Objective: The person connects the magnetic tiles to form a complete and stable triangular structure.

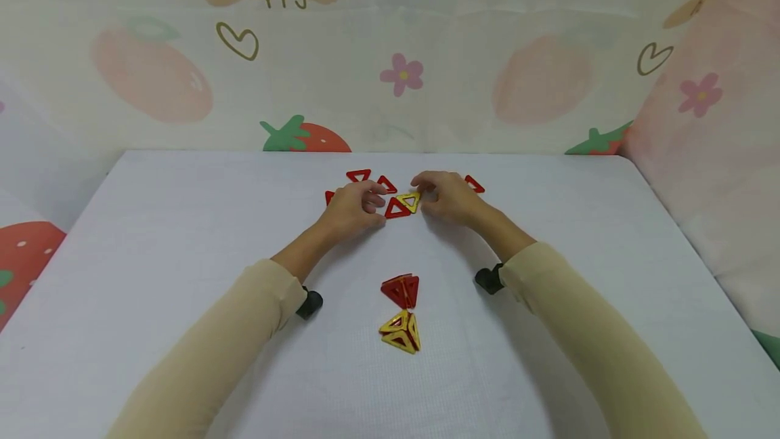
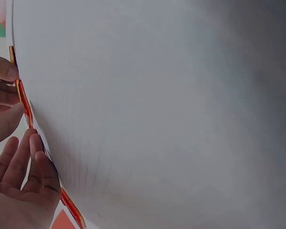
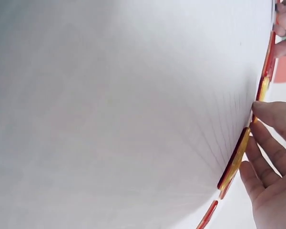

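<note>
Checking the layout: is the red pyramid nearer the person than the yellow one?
No: in the head view, the red pyramid lies beyond the yellow pyramid.

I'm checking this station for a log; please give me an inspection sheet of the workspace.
Surface: plain white tabletop.
Job's things: glossy flat red triangular frames, glossy flat yellow triangular frame; nearer the camera, open-faced red pyramid, open-faced yellow pyramid.
Clutter: nothing seen.
Grippers: left hand at a red frame, right hand at the yellow frame; whether either grips is unclear.
Cables: nothing seen.
Surroundings: pale strawberry-and-heart-print backdrop.
</note>
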Available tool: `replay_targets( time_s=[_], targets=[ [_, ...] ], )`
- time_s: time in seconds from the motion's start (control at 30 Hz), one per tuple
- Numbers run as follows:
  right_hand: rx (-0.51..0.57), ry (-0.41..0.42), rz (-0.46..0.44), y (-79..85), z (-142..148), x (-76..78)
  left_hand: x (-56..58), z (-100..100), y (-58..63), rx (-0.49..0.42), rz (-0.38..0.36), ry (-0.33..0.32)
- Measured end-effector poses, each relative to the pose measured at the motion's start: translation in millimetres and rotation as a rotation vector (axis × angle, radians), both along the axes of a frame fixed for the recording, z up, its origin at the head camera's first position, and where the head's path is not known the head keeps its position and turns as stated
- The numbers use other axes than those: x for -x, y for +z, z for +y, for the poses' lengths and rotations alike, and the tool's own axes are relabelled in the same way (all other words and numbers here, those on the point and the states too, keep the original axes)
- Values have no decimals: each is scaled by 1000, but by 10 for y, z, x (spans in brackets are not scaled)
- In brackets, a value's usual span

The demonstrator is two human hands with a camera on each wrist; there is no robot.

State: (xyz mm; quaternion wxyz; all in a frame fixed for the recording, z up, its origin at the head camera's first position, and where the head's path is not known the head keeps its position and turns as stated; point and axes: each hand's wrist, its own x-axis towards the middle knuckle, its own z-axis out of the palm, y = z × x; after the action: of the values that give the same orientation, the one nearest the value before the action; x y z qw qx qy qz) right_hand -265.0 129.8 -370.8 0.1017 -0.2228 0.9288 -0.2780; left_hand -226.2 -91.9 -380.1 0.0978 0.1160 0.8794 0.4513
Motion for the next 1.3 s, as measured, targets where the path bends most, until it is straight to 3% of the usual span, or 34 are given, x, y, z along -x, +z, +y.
replay_targets(
  time_s=[0.87,1.3],
  targets=[
    [-16,47,-18,17,-179,-95,-4,-55,0,14,-19,-44],
    [-4,39,-36,19,-211,-117,-34,-76,1,1,11,-44]
  ],
)
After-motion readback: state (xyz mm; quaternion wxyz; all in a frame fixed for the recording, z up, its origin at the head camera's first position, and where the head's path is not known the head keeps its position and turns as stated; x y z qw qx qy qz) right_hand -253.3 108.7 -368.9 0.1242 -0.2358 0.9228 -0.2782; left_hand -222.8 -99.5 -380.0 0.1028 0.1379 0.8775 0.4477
